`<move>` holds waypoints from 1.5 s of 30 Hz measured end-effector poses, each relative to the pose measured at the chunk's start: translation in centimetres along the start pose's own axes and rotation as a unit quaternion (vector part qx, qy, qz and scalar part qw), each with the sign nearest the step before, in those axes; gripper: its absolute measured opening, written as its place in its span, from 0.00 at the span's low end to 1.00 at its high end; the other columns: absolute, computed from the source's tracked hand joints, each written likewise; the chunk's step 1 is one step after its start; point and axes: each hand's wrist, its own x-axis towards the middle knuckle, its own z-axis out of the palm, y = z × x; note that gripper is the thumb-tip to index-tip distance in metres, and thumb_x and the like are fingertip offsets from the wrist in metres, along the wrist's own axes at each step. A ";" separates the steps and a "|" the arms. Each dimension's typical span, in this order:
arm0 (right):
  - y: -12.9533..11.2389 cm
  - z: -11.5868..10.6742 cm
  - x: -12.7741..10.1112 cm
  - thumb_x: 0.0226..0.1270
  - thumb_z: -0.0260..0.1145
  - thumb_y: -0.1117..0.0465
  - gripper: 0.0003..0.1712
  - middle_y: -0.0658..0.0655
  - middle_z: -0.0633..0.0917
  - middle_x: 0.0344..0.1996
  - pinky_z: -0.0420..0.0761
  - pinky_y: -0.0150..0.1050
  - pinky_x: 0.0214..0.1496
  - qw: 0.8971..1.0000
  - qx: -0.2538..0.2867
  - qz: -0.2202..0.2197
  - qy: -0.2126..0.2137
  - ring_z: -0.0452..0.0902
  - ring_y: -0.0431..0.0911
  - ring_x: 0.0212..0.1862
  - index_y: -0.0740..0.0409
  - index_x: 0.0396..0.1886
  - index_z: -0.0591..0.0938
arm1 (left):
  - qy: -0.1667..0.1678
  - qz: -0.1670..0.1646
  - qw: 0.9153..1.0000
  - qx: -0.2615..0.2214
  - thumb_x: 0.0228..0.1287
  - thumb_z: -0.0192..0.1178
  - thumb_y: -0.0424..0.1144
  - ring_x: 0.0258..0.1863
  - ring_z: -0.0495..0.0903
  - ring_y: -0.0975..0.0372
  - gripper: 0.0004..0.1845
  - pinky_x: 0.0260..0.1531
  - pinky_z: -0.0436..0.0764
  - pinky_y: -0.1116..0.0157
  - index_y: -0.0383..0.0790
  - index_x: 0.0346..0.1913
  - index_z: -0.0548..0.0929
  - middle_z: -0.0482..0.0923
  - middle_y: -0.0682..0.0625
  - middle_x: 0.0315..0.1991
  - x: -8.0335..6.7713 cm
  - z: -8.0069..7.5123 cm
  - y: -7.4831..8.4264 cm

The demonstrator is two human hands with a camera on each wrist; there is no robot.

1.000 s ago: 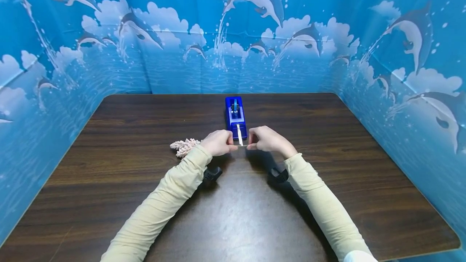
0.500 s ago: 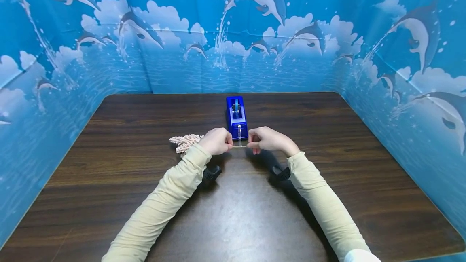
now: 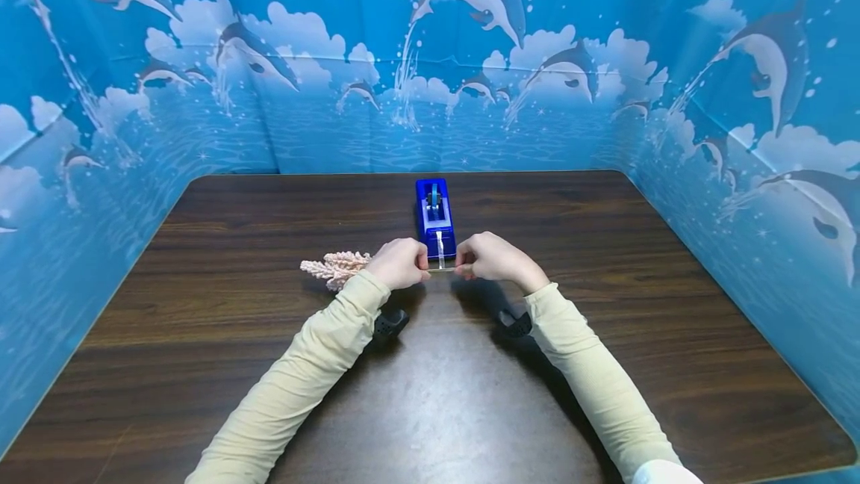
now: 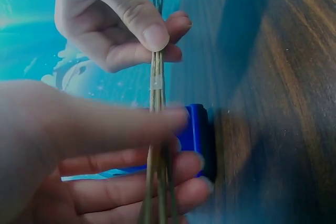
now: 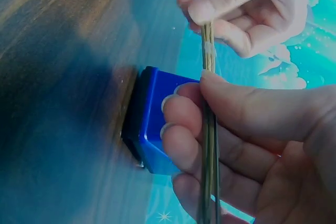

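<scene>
Both hands hold a thin bundle of dry stems just in front of a blue tape dispenser. My left hand pinches the stems at thumb and fingers, and the pink flower heads stick out to its left. My right hand pinches the other end. A clear tape strip runs from the dispenser down to the stems. In the left wrist view a small band of tape wraps the stems between the hands. The right wrist view shows the stems beside the dispenser.
A dark wooden table carries everything. Blue dolphin-print cloth walls close it in at the back and on both sides. The dispenser stands at the table's middle, toward the back.
The hands have crept a little closer to the dispenser, so the tape strip looks shorter. The pink flower heads now reach further left of the left hand.
</scene>
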 end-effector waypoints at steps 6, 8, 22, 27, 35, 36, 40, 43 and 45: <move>0.0 -0.2 0.0 0.53 0.65 0.61 0.05 0.47 0.79 0.15 0.71 0.29 0.23 1.000 -0.019 0.017 0.008 0.71 0.36 0.19 0.53 0.20 0.79 | -0.006 0.008 1.000 -0.017 0.56 0.58 0.42 0.25 0.75 0.61 0.09 0.29 0.72 0.65 0.42 0.23 0.79 0.79 0.51 0.22 0.1 0.2 0.0; 0.0 -0.3 0.0 0.53 0.65 0.60 0.05 0.46 0.79 0.15 0.70 0.30 0.23 0.999 -0.021 0.021 0.011 0.70 0.36 0.19 0.52 0.20 0.79 | -0.003 0.018 1.000 -0.019 0.54 0.58 0.39 0.27 0.76 0.60 0.06 0.33 0.74 0.63 0.42 0.25 0.82 0.81 0.52 0.25 0.1 0.3 0.0; 0.8 -0.4 0.2 0.65 0.55 0.58 0.14 0.54 0.82 0.18 0.75 0.31 0.28 0.998 0.044 0.016 -0.029 0.79 0.47 0.24 0.63 0.30 0.82 | 0.010 0.006 1.000 -0.025 0.49 0.61 0.36 0.26 0.75 0.61 0.03 0.31 0.73 0.65 0.42 0.24 0.80 0.80 0.52 0.23 0.4 0.2 -0.1; 0.8 -0.3 0.2 0.62 0.59 0.60 0.10 0.54 0.82 0.20 0.75 0.30 0.27 0.999 0.030 0.016 -0.013 0.78 0.42 0.24 0.61 0.28 0.82 | 0.011 0.009 1.000 -0.024 0.49 0.61 0.37 0.26 0.75 0.58 0.06 0.30 0.72 0.64 0.41 0.22 0.76 0.78 0.49 0.24 0.2 0.2 0.0; 0.6 -0.4 0.0 0.59 0.61 0.58 0.09 0.54 0.82 0.20 0.71 0.31 0.24 0.999 0.014 0.037 0.007 0.73 0.39 0.22 0.60 0.26 0.82 | 0.013 0.000 0.999 -0.047 0.53 0.61 0.43 0.25 0.73 0.60 0.10 0.26 0.69 0.67 0.42 0.24 0.75 0.75 0.50 0.23 0.5 0.4 0.0; 0.6 -0.4 0.0 0.59 0.62 0.58 0.09 0.53 0.82 0.19 0.71 0.31 0.24 0.999 0.015 0.037 0.008 0.72 0.38 0.22 0.59 0.25 0.82 | 0.016 0.000 0.999 -0.049 0.54 0.61 0.44 0.24 0.72 0.60 0.11 0.26 0.69 0.67 0.42 0.23 0.75 0.75 0.50 0.22 0.5 0.4 0.0; 0.7 -0.4 0.0 0.60 0.60 0.56 0.12 0.53 0.81 0.19 0.71 0.31 0.25 0.999 0.021 0.029 0.013 0.71 0.39 0.22 0.59 0.24 0.82 | 0.034 0.001 0.998 -0.048 0.52 0.62 0.44 0.23 0.72 0.60 0.12 0.26 0.68 0.66 0.43 0.21 0.74 0.75 0.50 0.21 0.5 0.4 -0.1; 0.9 -0.4 0.1 0.62 0.58 0.55 0.14 0.55 0.82 0.19 0.71 0.31 0.25 0.999 0.028 0.027 0.015 0.74 0.41 0.22 0.59 0.24 0.81 | 0.046 0.002 0.997 -0.055 0.50 0.64 0.43 0.23 0.72 0.59 0.12 0.26 0.68 0.66 0.43 0.19 0.74 0.76 0.50 0.21 0.5 0.3 -0.1; 1.0 -0.4 0.1 0.63 0.58 0.55 0.15 0.56 0.83 0.20 0.71 0.31 0.26 0.999 0.028 0.028 0.016 0.74 0.42 0.23 0.60 0.24 0.81 | 0.052 0.002 0.997 -0.059 0.49 0.65 0.42 0.23 0.72 0.59 0.12 0.27 0.68 0.65 0.43 0.19 0.74 0.76 0.50 0.21 0.5 0.4 0.0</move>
